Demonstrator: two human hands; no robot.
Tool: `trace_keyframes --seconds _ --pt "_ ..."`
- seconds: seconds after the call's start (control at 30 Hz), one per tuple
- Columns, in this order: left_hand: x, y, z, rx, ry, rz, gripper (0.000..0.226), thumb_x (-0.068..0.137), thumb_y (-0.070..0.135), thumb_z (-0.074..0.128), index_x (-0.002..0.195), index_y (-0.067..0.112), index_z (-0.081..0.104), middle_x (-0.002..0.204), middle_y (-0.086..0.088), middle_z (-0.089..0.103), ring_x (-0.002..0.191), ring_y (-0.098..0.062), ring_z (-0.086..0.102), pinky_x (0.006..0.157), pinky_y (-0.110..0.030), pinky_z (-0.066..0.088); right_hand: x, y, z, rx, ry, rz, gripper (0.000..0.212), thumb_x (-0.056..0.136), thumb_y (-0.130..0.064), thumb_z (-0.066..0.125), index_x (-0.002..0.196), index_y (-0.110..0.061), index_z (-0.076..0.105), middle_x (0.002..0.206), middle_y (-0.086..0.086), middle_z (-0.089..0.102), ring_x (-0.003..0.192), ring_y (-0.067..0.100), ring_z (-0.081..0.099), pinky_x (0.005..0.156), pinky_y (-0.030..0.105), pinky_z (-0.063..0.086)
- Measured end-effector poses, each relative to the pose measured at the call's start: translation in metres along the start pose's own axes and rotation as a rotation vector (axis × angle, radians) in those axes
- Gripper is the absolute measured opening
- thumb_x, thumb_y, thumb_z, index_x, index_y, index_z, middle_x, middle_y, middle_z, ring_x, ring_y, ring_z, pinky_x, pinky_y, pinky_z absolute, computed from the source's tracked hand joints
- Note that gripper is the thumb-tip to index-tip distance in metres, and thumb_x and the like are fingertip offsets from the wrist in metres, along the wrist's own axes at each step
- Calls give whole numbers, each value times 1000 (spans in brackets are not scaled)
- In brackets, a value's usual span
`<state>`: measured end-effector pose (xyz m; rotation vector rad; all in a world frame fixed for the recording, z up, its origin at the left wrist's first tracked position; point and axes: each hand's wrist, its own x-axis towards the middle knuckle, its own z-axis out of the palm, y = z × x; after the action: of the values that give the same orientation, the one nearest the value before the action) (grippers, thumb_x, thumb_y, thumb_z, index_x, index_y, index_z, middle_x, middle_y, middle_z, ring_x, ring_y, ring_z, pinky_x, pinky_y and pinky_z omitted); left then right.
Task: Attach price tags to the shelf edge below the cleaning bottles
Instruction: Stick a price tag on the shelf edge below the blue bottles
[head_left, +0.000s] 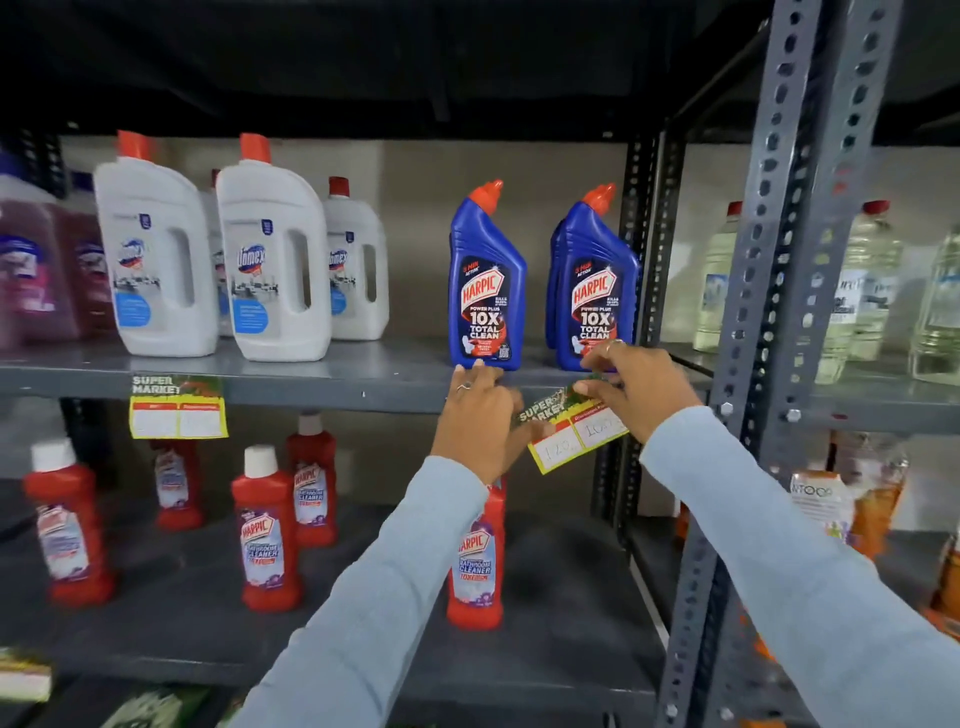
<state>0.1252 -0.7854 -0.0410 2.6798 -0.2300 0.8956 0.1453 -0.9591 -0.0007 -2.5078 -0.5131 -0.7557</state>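
A yellow and green price tag (574, 428) is tilted against the grey shelf edge (332, 392), just below two blue Harpic bottles (485, 291). My left hand (480, 421) grips the tag's left end, fingertips resting on the shelf lip. Its top right corner is pinched by my right hand (631, 382), under the right blue bottle (597, 291). A second price tag (178, 407) hangs flat on the shelf edge further left, below the white Domex bottles (272, 260).
Purple bottles (31, 270) stand at the far left. Red Harpic bathroom cleaner bottles (267, 530) fill the lower shelf. A perforated grey upright (774, 291) rises at the right, with clear bottles (867, 280) on the neighbouring rack behind it.
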Motion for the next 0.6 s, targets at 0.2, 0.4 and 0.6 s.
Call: trace_keyframes --seconds 0.2,0.4,0.6 --pt "4 0 3 -188 32 -32 26 86 31 64 100 11 70 127 -6 56 126 -20 41 112 -47 33 10 -8 -8 -112 -161 32 22 80 -32 67 94 -17 58 109 8 63 98 27 61 77 38 55" --pt "4 2 6 -209 33 -75 26 84 31 66 102 13 70 132 -4 53 131 -19 37 112 -46 35 10 -11 -14 -157 -187 39 25 81 -32 65 97 -13 60 110 9 60 103 27 59 80 38 52" --pt "1 -2 -2 -177 -41 -22 22 83 27 68 99 11 72 140 -6 45 138 -23 28 114 -45 32 2 3 -10 24 -232 6 13 75 -16 72 69 -7 64 121 10 62 116 27 55 95 39 48"
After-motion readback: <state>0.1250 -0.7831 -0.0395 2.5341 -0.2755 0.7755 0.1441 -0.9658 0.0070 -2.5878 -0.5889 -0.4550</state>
